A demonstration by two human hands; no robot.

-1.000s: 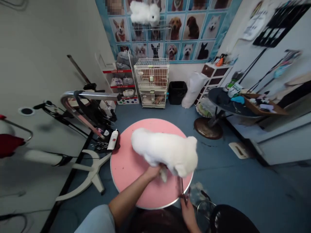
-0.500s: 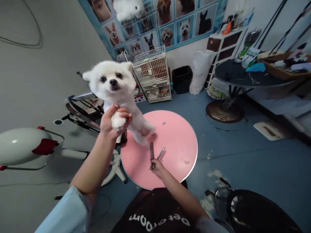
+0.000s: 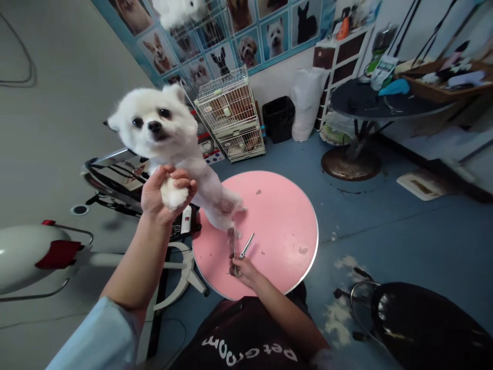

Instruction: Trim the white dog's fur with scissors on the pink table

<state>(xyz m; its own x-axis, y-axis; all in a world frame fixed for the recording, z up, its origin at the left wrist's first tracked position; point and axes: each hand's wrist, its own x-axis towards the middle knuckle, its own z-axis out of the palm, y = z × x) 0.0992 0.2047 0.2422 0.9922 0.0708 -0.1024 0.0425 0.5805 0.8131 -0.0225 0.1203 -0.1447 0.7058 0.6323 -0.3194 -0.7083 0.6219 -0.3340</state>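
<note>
A fluffy white dog [image 3: 154, 115] stands upright on its hind legs at the left of a round pink table [image 3: 277, 226], its face toward me. My left hand [image 3: 164, 192] is closed around its front paws [image 3: 173, 194], holding them up in front of its chest. Low over the table, my right hand [image 3: 243, 270] grips a comb [image 3: 231, 244] and a pair of scissors [image 3: 246, 246] together. The comb points up toward the dog's hind foot, while the scissors slant up to the right. Their handles are partly hidden by my fingers.
Stacked wire cages [image 3: 231, 115], a black bin [image 3: 278, 118] and a white sack [image 3: 307, 103] stand behind. A dark round table [image 3: 385, 105] with supplies is at the right, a black stool [image 3: 423, 321] near front right. A white-and-red machine [image 3: 34, 252] stands left.
The dog's head and my left hand appear further left and the dog leans more. My right hand with the comb and scissors has shifted slightly left. The whole view has turned a little.
</note>
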